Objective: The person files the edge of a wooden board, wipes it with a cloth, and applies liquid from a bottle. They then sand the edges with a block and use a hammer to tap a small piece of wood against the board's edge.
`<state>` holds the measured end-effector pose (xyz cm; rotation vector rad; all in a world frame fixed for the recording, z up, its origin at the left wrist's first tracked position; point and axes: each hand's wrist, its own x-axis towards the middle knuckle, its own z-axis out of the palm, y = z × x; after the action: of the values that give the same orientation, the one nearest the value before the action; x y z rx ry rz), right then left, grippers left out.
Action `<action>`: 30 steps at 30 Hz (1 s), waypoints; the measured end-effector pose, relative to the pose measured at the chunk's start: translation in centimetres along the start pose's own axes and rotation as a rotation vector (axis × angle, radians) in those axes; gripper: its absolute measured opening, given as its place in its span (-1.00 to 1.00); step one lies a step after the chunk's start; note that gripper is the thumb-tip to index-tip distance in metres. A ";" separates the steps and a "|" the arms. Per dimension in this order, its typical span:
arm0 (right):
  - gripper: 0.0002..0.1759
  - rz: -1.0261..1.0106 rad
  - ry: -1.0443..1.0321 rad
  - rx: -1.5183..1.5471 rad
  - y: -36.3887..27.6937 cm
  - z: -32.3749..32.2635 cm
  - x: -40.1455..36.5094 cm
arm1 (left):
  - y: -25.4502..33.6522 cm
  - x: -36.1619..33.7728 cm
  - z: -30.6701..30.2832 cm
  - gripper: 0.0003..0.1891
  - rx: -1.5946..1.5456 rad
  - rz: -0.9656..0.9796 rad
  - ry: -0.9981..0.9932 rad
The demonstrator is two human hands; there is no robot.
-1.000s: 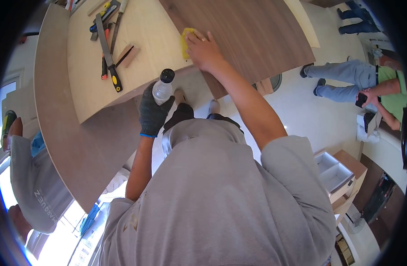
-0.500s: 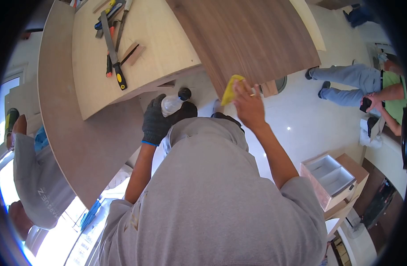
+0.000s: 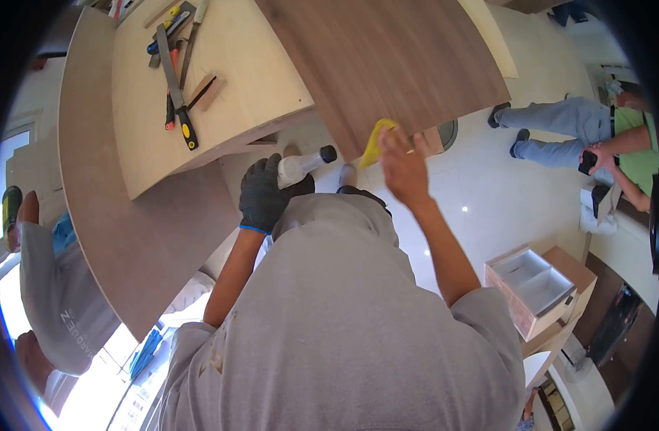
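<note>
My left hand (image 3: pixel 262 195), in a dark grey work glove with a blue cuff, is wrapped round a clear plastic bottle (image 3: pixel 298 168) with a black cap. The bottle lies tilted, its cap toward the right. A yellow cloth (image 3: pixel 377 144) is pinched in my bare right hand (image 3: pixel 404 169), which has a ring on one finger. Cloth and fingers are at the near edge of a dark wood-grain panel (image 3: pixel 394 57). My right fingers are slightly blurred.
Left of the panel, a pale wooden board (image 3: pixel 250 86) bears a file (image 3: pixel 173 79), other hand tools and a small wood block (image 3: pixel 209 93). A person (image 3: pixel 627 144) stands at the right; another person (image 3: pixel 57 287) holds a drill (image 3: pixel 11 208) at the left. A drawer box (image 3: pixel 530 287) sits lower right.
The bottle has tipped further over, its cap swinging right and now pointing sideways. My right hand with the cloth stays near the panel's edge. The view has shifted slightly.
</note>
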<state>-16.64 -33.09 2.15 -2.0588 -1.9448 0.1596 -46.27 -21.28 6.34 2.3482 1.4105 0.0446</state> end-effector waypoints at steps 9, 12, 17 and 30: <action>-0.49 -0.050 -0.053 0.016 -2.4 -0.3 -0.2 | 1.1 2.6 -0.9 -0.39 0.208 0.041 -0.051; -0.48 -0.046 -0.055 0.043 -3.1 0.1 -0.1 | 1.3 3.0 -1.6 -0.38 0.299 0.037 -0.035; -0.51 -0.068 -0.006 0.038 -3.4 0.2 0.6 | 0.9 3.1 -2.0 -0.35 0.350 0.136 0.103; -0.43 -0.065 -0.063 0.009 -4.1 0.0 2.4 | 1.0 3.6 -3.0 -0.32 0.362 0.234 0.191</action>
<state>-20.34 -30.58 3.67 -2.0043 -2.0417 0.2204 -44.29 -17.64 8.84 2.8685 1.3085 0.0878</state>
